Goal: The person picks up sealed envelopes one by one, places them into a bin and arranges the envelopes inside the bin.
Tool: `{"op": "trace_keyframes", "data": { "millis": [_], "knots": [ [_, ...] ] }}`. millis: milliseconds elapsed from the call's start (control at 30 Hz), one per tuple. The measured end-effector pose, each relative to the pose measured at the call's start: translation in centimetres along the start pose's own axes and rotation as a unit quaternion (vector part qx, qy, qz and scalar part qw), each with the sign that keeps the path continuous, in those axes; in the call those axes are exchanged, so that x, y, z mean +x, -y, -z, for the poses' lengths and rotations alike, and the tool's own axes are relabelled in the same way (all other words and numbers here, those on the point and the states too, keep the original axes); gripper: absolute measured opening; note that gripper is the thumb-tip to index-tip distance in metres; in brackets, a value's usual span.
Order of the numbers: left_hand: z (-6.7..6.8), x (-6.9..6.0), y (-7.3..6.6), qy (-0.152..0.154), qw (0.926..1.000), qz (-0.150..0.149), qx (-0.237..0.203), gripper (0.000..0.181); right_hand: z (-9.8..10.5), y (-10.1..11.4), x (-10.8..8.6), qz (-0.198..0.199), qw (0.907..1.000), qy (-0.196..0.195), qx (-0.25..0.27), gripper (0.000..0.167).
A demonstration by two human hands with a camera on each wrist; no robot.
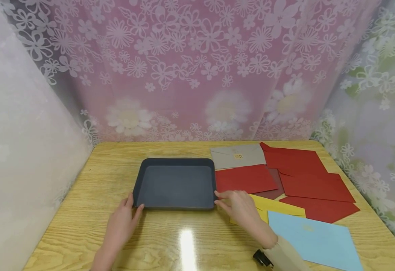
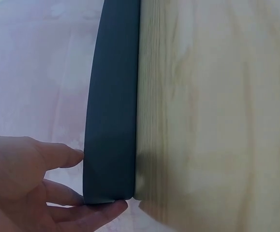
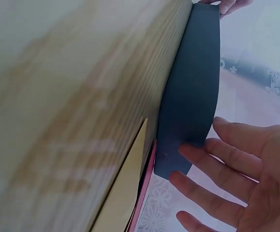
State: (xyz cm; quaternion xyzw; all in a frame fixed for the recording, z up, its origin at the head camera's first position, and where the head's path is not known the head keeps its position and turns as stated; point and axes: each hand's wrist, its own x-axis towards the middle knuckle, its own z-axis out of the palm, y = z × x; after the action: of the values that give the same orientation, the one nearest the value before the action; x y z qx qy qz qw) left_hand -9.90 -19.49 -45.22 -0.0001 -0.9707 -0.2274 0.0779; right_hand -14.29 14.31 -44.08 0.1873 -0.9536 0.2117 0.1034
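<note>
A dark grey rectangular tray (image 1: pixel 178 184) with raised sides lies on the table, its inside bare. My left hand (image 1: pixel 121 222) holds its front left corner, fingers at the left side and thumb at the front. In the left wrist view, the thumb of the left hand (image 2: pixel 28 174) touches the rim while a finger reaches under the corner. At the front right corner, my right hand (image 1: pixel 243 209) grips the tray between thumb and fingers. The right wrist view shows those fingers spread against the tray's wall (image 3: pixel 188 87), the lower ones off it.
Right of the tray lie overlapping envelopes: a grey one (image 1: pixel 238 156), several red ones (image 1: pixel 245 178), a yellow one (image 1: pixel 278 207) and a light blue one (image 1: pixel 316 239). The wooden table (image 1: pixel 82 210) is bounded by flowered curtains (image 1: pixel 184 75) behind and right, and a white sheet (image 1: pixel 25 131) left.
</note>
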Motion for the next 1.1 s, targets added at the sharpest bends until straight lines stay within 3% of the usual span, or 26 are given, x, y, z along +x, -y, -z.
{"op": "trace_keyframes", "data": {
  "millis": [433,933,1100],
  "knots": [
    [-0.6,-1.3,-1.5,-0.022,0.9997,0.007,0.004,0.059,0.9,-0.7,-1.0,-0.012,0.9998,0.012,-0.004,0.029],
    [-0.9,-1.5,-1.8,-0.017,0.9998,0.007,-0.001,0.060,1.0,-1.1,-1.9,-0.005,0.9999,0.001,-0.013,0.028],
    [-0.9,-1.7,-1.8,-0.039,0.9992,-0.006,0.009,0.060,1.1,-1.1,-1.9,-0.005,0.9999,0.007,-0.013,0.029]
  ]
}}
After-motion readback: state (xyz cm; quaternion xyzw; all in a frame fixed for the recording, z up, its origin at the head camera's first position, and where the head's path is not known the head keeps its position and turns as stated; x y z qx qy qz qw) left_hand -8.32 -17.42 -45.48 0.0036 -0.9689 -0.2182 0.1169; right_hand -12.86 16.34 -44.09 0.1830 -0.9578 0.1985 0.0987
